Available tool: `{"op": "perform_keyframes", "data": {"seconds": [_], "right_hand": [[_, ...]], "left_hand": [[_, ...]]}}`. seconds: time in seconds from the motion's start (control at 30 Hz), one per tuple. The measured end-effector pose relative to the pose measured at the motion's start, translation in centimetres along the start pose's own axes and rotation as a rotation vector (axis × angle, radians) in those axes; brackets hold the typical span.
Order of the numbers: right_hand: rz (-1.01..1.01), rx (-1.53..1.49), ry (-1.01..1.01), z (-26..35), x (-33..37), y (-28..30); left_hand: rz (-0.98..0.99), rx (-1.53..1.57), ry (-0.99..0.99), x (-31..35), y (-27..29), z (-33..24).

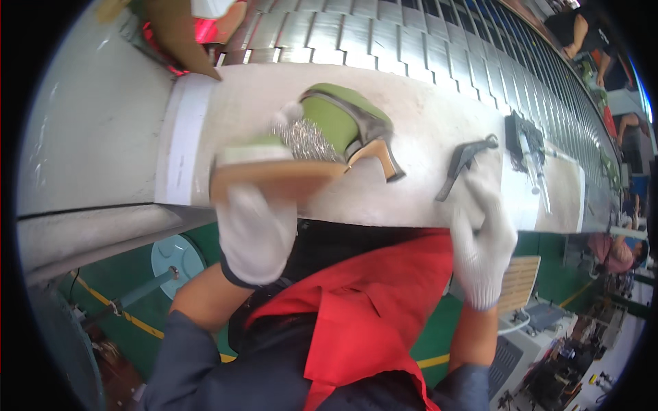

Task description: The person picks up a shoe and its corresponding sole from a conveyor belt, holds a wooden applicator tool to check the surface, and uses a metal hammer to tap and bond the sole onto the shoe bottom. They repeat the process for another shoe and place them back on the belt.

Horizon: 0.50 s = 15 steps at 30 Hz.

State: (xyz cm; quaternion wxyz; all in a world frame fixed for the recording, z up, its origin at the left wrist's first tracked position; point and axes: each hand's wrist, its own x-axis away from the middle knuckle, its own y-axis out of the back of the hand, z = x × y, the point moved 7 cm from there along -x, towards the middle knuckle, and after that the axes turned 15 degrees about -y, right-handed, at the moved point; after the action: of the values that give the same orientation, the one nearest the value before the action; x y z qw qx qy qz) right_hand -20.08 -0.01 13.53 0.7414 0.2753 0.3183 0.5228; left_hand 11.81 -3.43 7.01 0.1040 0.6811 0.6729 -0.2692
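left gloved hand (255, 236): blurred fingers closed around the front of a green heeled shoe (327, 123), tilted; sole (274, 179), heel (385, 161) and glittery band (306, 142) already on, so probably well advanced, remainder unreadable. right gloved hand (485, 236): fingers at a dark looped piece (460, 163), pinch or mere touch cannot tell. desk (418, 123) edge just nearer than both hands' fingers, open surface between them, tool holder (518, 142) right of the right ones, slatted conveyor (356, 34) beyond.

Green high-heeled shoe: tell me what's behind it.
Beyond the green high-heeled shoe, held in the left hand, pale worktop shows, then metal slats. Whatever the shoe directly covers cannot be seen.
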Motion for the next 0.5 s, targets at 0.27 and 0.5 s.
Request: {"op": "perform_keyframes", "data": {"seconds": [0.27,0.5], "right_hand": [[0.781,-1.673,-0.722,2.0,9.6,-8.7],[0.457,-0.546,-0.094,0.9,14.7,-6.6]], "left_hand": [[0.118,1.073,0.423,-0.2,-3.8,4.2],[0.103,0.524,0.456,-2.1,-4.6,0.3]]}}
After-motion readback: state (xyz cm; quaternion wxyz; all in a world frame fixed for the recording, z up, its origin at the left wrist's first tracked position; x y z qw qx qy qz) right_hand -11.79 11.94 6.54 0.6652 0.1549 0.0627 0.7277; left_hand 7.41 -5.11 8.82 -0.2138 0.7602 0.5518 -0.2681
